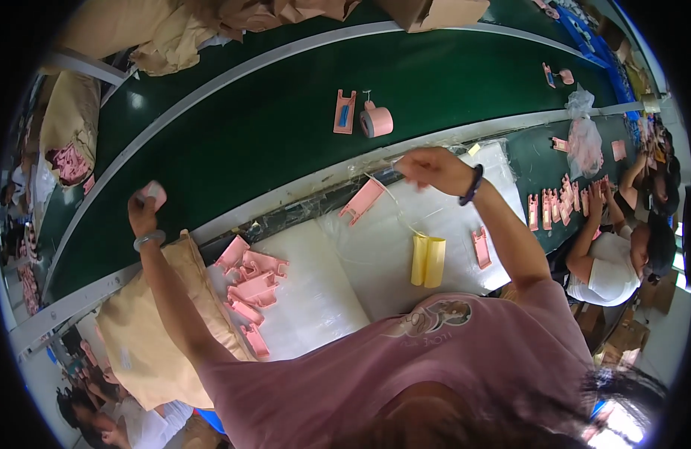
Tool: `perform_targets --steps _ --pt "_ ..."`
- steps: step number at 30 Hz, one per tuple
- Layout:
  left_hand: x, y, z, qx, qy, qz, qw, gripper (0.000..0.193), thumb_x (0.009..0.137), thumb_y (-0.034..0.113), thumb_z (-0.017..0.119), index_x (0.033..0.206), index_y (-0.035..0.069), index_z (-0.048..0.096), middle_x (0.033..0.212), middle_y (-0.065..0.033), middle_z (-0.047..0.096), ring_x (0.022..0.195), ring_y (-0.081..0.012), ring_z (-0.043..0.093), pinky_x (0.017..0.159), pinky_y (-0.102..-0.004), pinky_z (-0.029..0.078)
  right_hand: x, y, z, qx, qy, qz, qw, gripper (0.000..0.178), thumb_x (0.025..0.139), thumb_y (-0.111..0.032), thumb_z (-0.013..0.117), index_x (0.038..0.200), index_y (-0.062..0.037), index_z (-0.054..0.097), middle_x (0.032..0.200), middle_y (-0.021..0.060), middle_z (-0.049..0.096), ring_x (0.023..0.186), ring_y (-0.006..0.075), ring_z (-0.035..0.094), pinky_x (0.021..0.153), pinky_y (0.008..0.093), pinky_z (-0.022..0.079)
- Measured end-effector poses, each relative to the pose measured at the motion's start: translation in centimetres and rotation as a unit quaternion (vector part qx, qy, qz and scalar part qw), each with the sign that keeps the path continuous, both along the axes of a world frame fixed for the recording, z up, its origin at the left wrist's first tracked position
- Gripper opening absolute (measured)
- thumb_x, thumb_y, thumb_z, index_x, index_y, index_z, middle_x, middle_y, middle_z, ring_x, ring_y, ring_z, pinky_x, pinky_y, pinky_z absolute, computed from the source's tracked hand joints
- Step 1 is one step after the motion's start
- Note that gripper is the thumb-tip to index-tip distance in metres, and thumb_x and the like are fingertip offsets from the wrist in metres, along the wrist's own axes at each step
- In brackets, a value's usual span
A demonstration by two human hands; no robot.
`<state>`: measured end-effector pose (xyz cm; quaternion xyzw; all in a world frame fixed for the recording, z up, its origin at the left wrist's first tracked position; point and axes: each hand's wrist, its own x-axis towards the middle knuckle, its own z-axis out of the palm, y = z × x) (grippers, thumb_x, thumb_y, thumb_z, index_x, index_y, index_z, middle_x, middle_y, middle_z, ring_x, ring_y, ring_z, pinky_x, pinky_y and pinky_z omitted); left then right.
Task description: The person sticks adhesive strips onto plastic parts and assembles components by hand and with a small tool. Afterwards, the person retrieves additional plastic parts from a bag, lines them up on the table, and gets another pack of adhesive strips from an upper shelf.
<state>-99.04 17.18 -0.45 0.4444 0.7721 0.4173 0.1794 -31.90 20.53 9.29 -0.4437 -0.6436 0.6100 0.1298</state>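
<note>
My left hand, reaching out over the green conveyor belt at the left, is closed on a rounded pink plastic part. My right hand hovers above the belt's near edge, its fingers bent and smeared, so I cannot see whether they hold anything. Just below it lies a flat pink plastic piece with a thin white cord beside it. Yellow sticker strips lie on the white padded work surface. To their right is another pink piece, and several pink pieces are heaped at the left.
On the green belt lie a pink frame with a blue insert and a pink drum-shaped part. A metal rail edges the belt. A brown paper sack stands at left. Co-workers sit right and lower left.
</note>
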Motion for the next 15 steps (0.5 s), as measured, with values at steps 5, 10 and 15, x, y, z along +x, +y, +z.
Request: perform_targets --steps 5,10,15 --pt "27.1 -2.0 9.7 0.046 -0.166 -0.245 0.954 0.051 0.073 -0.009 0.058 0.121 0.006 0.050 0.113 -0.0059 0.055 0.103 -0.0170 0.054 0.089 -0.0299 0.046 -6.3 -2.2 -1.0 -0.151 0.194 -0.056 0.968 0.049 0.099 -0.037 0.041 0.123 0.0047 0.050 0.111 0.0175 0.062 0.101 0.0224 0.061 0.090 0.0331 0.048" --pt "44.0 -9.9 10.1 0.058 -0.153 -0.380 0.910 0.062 0.057 0.002 0.067 0.117 0.010 0.054 0.117 -0.0116 0.051 0.106 -0.0264 0.054 0.081 -0.0345 0.049 -5.7 -5.2 -1.9 -0.295 0.236 -0.155 0.913 0.045 0.098 -0.034 0.045 0.118 0.0055 0.053 0.106 0.0163 0.063 0.099 0.0222 0.061 0.090 0.0326 0.047" --pt "51.4 -14.5 10.6 0.029 -0.102 -0.399 0.911 0.063 0.066 0.006 0.067 0.127 0.010 0.049 0.120 -0.0113 0.051 0.103 -0.0298 0.054 0.082 -0.0370 0.049 0.9 -9.1 -2.0 -0.267 0.229 -0.176 0.919 0.030 0.099 -0.024 0.044 0.105 0.0026 0.057 0.099 0.0137 0.064 0.092 0.0202 0.062 0.084 0.0297 0.049"
